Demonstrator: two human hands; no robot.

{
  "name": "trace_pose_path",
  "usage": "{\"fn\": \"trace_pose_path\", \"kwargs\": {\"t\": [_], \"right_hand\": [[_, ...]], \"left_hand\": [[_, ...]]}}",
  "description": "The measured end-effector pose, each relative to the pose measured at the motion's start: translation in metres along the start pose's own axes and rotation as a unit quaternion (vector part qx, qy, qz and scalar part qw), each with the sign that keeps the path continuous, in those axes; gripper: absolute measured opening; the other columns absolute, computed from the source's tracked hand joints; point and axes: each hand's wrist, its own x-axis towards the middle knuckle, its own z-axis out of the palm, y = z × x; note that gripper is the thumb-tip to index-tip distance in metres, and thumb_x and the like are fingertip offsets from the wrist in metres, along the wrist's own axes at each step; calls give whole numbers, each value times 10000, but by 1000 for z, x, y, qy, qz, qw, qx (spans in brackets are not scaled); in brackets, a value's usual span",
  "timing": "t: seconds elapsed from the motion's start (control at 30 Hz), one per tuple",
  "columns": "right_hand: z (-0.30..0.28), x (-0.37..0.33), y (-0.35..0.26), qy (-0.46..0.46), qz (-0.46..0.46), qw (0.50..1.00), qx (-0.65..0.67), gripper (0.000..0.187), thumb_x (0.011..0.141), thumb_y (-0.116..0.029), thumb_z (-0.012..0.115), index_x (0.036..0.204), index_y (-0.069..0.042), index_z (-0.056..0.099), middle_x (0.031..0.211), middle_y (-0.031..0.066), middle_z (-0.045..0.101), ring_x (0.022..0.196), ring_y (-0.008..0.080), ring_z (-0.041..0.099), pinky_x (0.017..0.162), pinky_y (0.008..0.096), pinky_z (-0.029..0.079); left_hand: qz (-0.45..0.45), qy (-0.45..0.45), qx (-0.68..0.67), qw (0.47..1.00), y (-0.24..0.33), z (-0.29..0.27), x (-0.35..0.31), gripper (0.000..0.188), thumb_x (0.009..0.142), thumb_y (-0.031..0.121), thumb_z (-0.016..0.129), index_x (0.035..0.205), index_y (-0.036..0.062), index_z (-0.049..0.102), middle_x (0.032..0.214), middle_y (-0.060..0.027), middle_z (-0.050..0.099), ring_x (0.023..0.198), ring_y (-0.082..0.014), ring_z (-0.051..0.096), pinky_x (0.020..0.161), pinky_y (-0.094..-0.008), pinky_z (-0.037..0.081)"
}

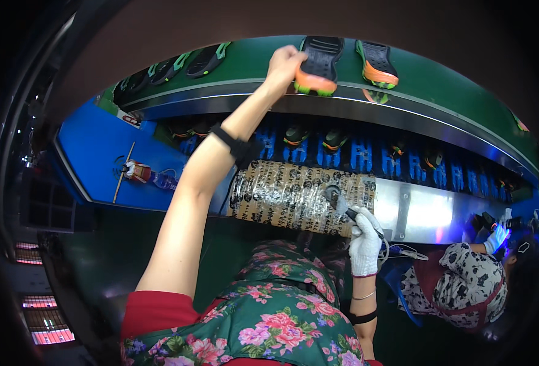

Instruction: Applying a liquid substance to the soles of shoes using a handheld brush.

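My bare left hand (285, 66) reaches far out over the green belt. Its fingers are closed on the edge of a black shoe sole (319, 61) with an orange and green end, slightly blurred. A similar sole (377, 64) lies just right of it on the belt. In a white knit glove, my right hand (365, 240) is closed round the dark handle of a brush-like tool (335, 199). The tool's roundish, whitish-grey head is over a tape-wrapped brown panel (281, 194), but I cannot tell whether it touches. A thin cord or tube (384, 247) shows beside the glove.
Several dark soles (207, 60) lie along the green belt (251, 58) at the left. Below its metal edge, a lower row of blue holders (361, 155) carries a few shoe parts. A co-worker (458, 280) sits at the right. On the blue tabletop (89, 158) stands a small bottle (164, 180).
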Motion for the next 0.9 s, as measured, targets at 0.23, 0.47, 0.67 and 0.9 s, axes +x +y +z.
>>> {"fn": "trace_pose_path", "kwargs": {"t": [0.23,0.47,0.67,0.9], "right_hand": [[6,-4,-20,-89,-29,991,98,244,920,31,655,1163,52,674,1177,201,692,888,150,648,609,174,470],[88,-37,-46,-130,-110,984,-51,328,922,38,618,1247,79,627,1248,204,670,1011,181,661,749,217,502],[136,-50,-48,-180,-252,914,-261,236,849,51,739,1084,37,751,1097,135,746,950,179,710,840,298,567],[143,-34,-51,-212,-478,734,-433,283,818,-26,770,1100,-18,759,1052,145,754,924,273,721,807,370,574]], "left_hand": [[-123,25,-318,940,2,-29,-183,658,867,-19,711,1413,23,346,1107,-170,652,964,-211,694,818,-369,613],[-371,-142,-465,791,-20,-3,-265,309,877,215,611,1045,-35,682,911,-140,745,772,-245,732,758,-383,609],[-323,-231,-611,685,-22,7,-300,575,878,184,644,1367,-86,509,1315,-289,613,1193,-388,643,1053,-495,525],[-368,-168,-697,592,3,24,-291,1088,859,923,236,1481,64,480,1418,-136,589,1266,-291,599,1084,-480,478]]}}
